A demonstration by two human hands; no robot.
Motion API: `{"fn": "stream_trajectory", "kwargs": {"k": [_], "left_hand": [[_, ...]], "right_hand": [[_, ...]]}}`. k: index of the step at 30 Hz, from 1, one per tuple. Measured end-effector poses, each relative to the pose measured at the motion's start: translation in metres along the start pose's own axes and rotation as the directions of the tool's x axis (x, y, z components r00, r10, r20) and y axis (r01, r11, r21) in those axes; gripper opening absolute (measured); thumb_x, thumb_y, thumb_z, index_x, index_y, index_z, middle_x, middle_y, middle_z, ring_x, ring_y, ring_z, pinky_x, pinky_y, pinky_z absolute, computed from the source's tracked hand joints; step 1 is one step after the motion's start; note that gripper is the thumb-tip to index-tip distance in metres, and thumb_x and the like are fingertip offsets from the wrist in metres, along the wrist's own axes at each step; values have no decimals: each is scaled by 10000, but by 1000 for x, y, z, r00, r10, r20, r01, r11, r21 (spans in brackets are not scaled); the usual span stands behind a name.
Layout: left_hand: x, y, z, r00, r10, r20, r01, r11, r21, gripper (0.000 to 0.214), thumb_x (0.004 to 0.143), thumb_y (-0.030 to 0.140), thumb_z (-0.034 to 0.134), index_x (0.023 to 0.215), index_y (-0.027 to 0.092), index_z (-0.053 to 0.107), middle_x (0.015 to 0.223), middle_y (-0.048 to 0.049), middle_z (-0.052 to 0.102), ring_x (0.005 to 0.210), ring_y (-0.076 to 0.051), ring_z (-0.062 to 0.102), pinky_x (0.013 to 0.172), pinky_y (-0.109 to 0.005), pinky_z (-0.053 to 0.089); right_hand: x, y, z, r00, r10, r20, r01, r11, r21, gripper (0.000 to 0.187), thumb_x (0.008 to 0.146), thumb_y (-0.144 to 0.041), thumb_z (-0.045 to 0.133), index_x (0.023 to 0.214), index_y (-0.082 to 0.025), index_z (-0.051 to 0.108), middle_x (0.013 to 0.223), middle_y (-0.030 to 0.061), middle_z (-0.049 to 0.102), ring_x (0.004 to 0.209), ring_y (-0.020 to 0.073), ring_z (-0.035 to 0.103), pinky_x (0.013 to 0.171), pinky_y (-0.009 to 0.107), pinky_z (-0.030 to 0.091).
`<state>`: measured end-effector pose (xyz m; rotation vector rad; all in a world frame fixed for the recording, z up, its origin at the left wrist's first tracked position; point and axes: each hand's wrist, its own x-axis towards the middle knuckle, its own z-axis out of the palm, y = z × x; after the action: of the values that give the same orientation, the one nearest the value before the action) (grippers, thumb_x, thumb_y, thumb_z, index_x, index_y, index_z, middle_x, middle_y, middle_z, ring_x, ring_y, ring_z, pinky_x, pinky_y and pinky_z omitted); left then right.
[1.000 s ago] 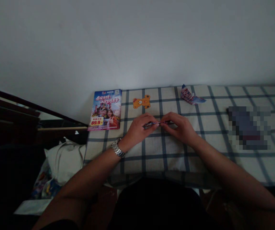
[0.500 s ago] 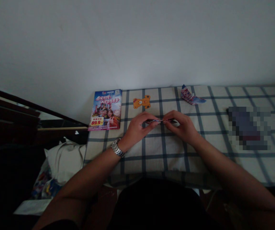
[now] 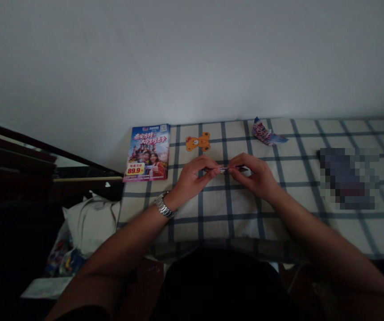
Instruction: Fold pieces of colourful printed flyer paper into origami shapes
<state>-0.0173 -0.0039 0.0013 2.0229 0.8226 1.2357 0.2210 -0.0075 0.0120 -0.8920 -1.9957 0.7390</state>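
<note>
Between my two hands is a narrow folded paper (image 3: 224,169), seen almost edge-on, with a printed pattern like the flyers. My left hand (image 3: 196,176), a metal watch on its wrist, pinches the paper's left part between thumb and fingers. The right part is pinched the same way by my right hand (image 3: 253,174), and the fingertips of both hands nearly meet. Most of the paper is hidden by the fingers. Beyond the right hand lies a folded paper piece (image 3: 267,133) in blue and pink. A stack of printed flyers (image 3: 148,154) lies to the left.
A checked cloth (image 3: 245,214) covers the table, which stands against a white wall (image 3: 212,62). Past my left hand is a flat teddy bear figure (image 3: 198,141). A pixelated dark object (image 3: 347,178) lies at right. White bags (image 3: 93,223) sit lower left beside the table.
Both hands stay in nearly the same place, still pinching the folded paper. The fingers shift only slightly, and a little more of the paper's right end shows.
</note>
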Motion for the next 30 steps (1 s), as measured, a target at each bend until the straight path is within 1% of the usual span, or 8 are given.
{"fn": "stream_trajectory", "kwargs": {"k": [6,9,12,17,21,24,30], "left_hand": [[0,1,1,1000,3,2,-3,998,59,53,1015,230,690,968,213,708,924,-14,711,867,-129,671,786,-270,537],[-1,1,1,1000,18,11,-19,995,98,43,992,194,701,951,208,701,907,-9,692,843,-127,657,756,-261,523],[-3,2,1,999,26,19,-29,989,146,47,982,177,692,946,208,689,907,-7,679,842,-130,648,761,-269,521],[-3,3,1,999,16,50,-25,980,195,46,1009,233,678,967,215,684,939,-14,687,884,-140,667,808,-286,549],[-2,4,1,999,21,44,-30,977,211,83,1024,263,666,959,221,696,933,-15,692,888,-147,675,807,-294,562],[-2,4,1,999,16,48,-26,977,213,84,1021,260,673,957,218,706,920,-13,694,877,-145,675,796,-286,560],[-3,2,1,999,14,51,-24,979,202,102,1010,297,707,957,213,729,899,-9,710,858,-141,681,788,-284,555]], "right_hand": [[1,0,1,1000,-13,-10,13,1000,-26,23,989,-221,672,981,-243,672,951,40,731,845,192,697,735,316,572],[1,0,3,999,-43,8,44,998,-44,39,982,-200,670,977,-239,670,958,44,740,870,202,709,768,327,570],[1,1,4,998,-64,29,65,997,-41,60,976,-179,665,976,-239,669,959,44,742,871,204,712,771,330,573],[1,2,4,996,-76,39,78,996,-53,63,985,-182,649,980,-242,668,960,50,741,878,209,714,788,351,584],[1,-1,5,999,-32,33,34,998,-58,30,994,-230,649,1002,-246,674,957,54,733,865,212,707,762,353,593],[1,-1,6,999,-11,32,13,999,-48,57,989,-233,652,1038,-247,679,980,57,732,883,215,708,772,353,596],[1,2,5,996,-77,42,80,994,-68,73,983,-178,646,998,-243,676,977,54,743,914,220,718,817,370,587]]}}
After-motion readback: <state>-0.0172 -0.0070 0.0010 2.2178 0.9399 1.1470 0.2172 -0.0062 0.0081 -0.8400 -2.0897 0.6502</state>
